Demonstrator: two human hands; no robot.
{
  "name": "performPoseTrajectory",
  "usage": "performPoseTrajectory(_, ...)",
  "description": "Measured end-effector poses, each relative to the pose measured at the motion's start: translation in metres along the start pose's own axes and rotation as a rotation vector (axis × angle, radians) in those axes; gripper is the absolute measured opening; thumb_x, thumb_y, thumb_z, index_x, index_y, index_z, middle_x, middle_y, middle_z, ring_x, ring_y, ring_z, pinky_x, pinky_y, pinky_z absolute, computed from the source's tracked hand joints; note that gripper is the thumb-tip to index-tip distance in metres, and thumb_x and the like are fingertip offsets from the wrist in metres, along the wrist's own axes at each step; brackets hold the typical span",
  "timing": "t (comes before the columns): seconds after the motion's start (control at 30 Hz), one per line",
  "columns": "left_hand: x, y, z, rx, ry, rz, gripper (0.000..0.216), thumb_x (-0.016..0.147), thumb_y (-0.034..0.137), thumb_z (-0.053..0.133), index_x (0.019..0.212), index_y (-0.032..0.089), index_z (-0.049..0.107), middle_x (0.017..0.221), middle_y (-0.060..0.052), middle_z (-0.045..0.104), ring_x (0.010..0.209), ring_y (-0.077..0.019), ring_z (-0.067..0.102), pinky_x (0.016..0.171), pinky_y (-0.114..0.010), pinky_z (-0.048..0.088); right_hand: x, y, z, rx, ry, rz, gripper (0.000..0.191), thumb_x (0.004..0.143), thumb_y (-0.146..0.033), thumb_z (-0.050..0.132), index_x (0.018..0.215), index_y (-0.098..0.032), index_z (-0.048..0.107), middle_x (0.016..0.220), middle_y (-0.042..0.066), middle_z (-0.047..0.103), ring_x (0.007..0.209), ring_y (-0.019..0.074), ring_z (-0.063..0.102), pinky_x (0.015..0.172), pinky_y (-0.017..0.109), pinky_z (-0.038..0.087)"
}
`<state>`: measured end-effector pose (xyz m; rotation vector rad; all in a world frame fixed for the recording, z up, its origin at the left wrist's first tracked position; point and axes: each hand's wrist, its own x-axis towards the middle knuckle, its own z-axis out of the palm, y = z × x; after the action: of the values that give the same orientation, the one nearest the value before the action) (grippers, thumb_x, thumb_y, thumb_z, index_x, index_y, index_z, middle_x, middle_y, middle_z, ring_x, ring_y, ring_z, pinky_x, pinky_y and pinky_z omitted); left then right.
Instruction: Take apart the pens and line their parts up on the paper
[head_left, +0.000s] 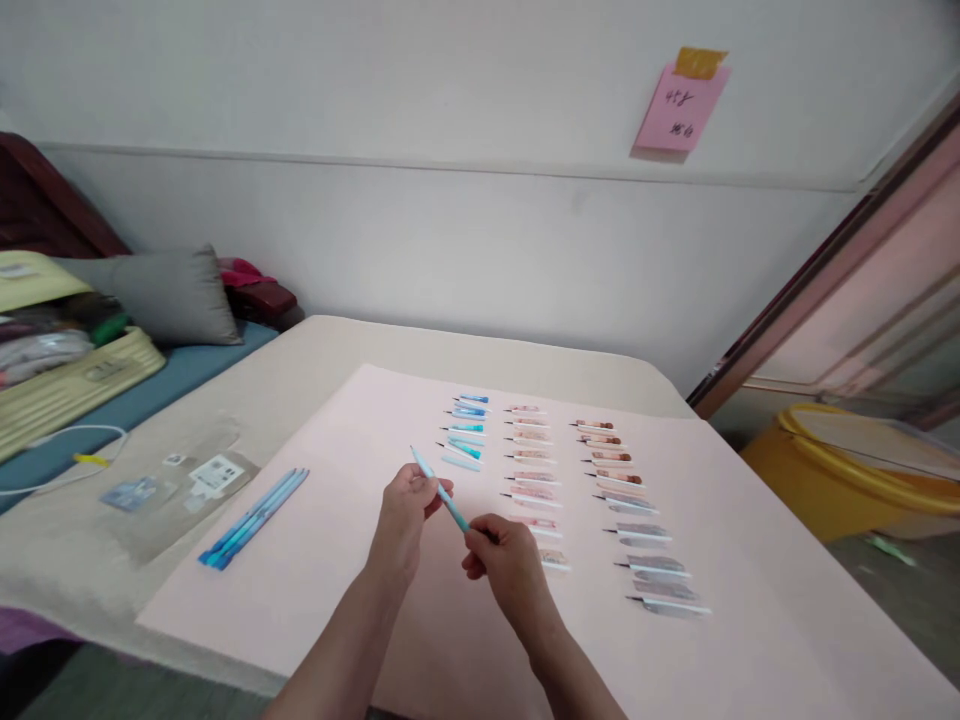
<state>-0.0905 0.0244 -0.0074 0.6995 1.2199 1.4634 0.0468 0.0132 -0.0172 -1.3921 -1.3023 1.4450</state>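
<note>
A light blue pen (453, 507) is held at a slant above the pink sheet, its pointed tip up and to the left. The fingers of my left hand (409, 505) are closed round its upper part, near the tip. At the lower end, my right hand (510, 555) pinches it between thumb and fingers. Just beyond my hands lies a column of blue pen barrels (465, 428) paired with thin white refills. Pinkish barrels (531, 437) with refills form a middle column, partly hidden by my right hand.
Brown and grey barrels (645, 535) with refills make a right-hand column. Several blue pens (255, 518) lie together at left on the pink sheet (337, 440). Clear plastic bags (180, 490) rest further left. A yellow bin (795, 470) stands beyond the table's right edge; a pink note (681, 108) hangs on the wall.
</note>
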Motion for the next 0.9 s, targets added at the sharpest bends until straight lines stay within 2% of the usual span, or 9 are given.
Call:
performPoseTrajectory(0.07, 0.000, 0.000, 0.000, 0.002, -0.032, 0.008, 0.018, 0.071, 0.030, 0.061, 0.078, 0.014, 0.058, 0.082, -0.009, 0.067, 0.080, -0.0171, 0.061, 0.083, -0.036, 0.045, 0.002, 0.003, 0.000, 0.137, -0.055, 0.059, 0.012, 0.066, -0.024, 0.053, 0.068, -0.014, 0.060, 0.052, 0.000, 0.057, 0.044, 0.0131, 0.055, 0.045, 0.023, 0.045)
performPoseTrajectory(0.13, -0.001, 0.001, 0.001, 0.002, -0.035, 0.010, 0.017, 0.071, 0.030, 0.061, 0.078, 0.014, 0.058, 0.083, -0.009, 0.067, 0.080, -0.0166, 0.061, 0.083, -0.036, 0.045, 0.003, 0.007, 0.001, 0.175, -0.050, 0.054, 0.019, 0.066, -0.026, 0.053, 0.078, -0.014, 0.062, 0.059, 0.001, 0.059, 0.045, 0.0128, 0.056, 0.043, 0.022, 0.043)
performPoseTrajectory(0.23, -0.003, 0.001, 0.003, 0.012, -0.038, 0.001, 0.016, 0.072, 0.029, 0.060, 0.078, 0.015, 0.058, 0.084, -0.008, 0.067, 0.076, -0.0151, 0.060, 0.082, -0.035, 0.046, 0.003, 0.009, 0.003, -0.052, 0.051, -0.083, 0.023, 0.070, -0.029, 0.052, 0.086, -0.018, 0.064, 0.059, 0.000, 0.058, 0.043, 0.0111, 0.050, 0.041, 0.021, 0.036)
performPoseTrajectory(0.3, -0.005, 0.000, 0.006, 0.004, -0.050, -0.013, 0.016, 0.071, 0.029, 0.061, 0.078, 0.015, 0.058, 0.083, -0.008, 0.066, 0.075, -0.0149, 0.060, 0.082, -0.035, 0.046, 0.001, 0.008, 0.004, -0.239, 0.132, -0.189, 0.017, 0.073, -0.030, 0.053, 0.080, -0.020, 0.066, 0.055, -0.002, 0.055, 0.045, 0.0111, 0.047, 0.043, 0.021, 0.032)
performPoseTrajectory(0.4, -0.008, 0.000, 0.010, -0.015, -0.063, -0.020, 0.018, 0.070, 0.029, 0.062, 0.078, 0.014, 0.059, 0.083, -0.008, 0.066, 0.074, -0.0154, 0.059, 0.081, -0.036, 0.046, -0.002, 0.005, 0.003, -0.347, 0.181, -0.239, 0.017, 0.075, -0.030, 0.053, 0.073, -0.021, 0.066, 0.050, -0.002, 0.051, 0.049, 0.0123, 0.045, 0.046, 0.022, 0.030)
performPoseTrajectory(0.57, -0.013, 0.003, 0.014, -0.010, -0.048, -0.031, 0.021, 0.070, 0.034, 0.062, 0.075, 0.014, 0.059, 0.079, -0.008, 0.065, 0.073, -0.0160, 0.060, 0.079, -0.036, 0.047, -0.002, 0.002, 0.004, -0.367, 0.168, -0.227, 0.018, 0.077, -0.031, 0.051, 0.073, -0.021, 0.066, 0.051, -0.002, 0.052, 0.049, 0.0127, 0.044, 0.047, 0.022, 0.030)
performPoseTrajectory(0.77, -0.010, 0.000, 0.011, 0.009, 0.066, -0.024, 0.026, 0.065, 0.039, 0.067, 0.067, 0.015, 0.056, 0.067, -0.002, 0.060, 0.065, -0.0122, 0.055, 0.071, -0.029, 0.046, -0.003, 0.005, 0.009, -0.328, 0.115, -0.224, 0.017, 0.075, -0.028, 0.051, 0.071, -0.021, 0.066, 0.051, -0.003, 0.053, 0.050, 0.0127, 0.046, 0.048, 0.022, 0.030)
performPoseTrajectory(0.9, -0.006, -0.003, 0.005, -0.002, 0.037, -0.046, 0.024, 0.064, 0.037, 0.068, 0.063, 0.015, 0.056, 0.064, 0.002, 0.054, 0.061, -0.0084, 0.049, 0.067, -0.024, 0.044, -0.001, 0.007, 0.007, -0.235, 0.045, -0.171, 0.018, 0.074, -0.028, 0.051, 0.063, -0.018, 0.063, 0.048, -0.004, 0.049, 0.049, 0.0115, 0.044, 0.048, 0.021, 0.030)
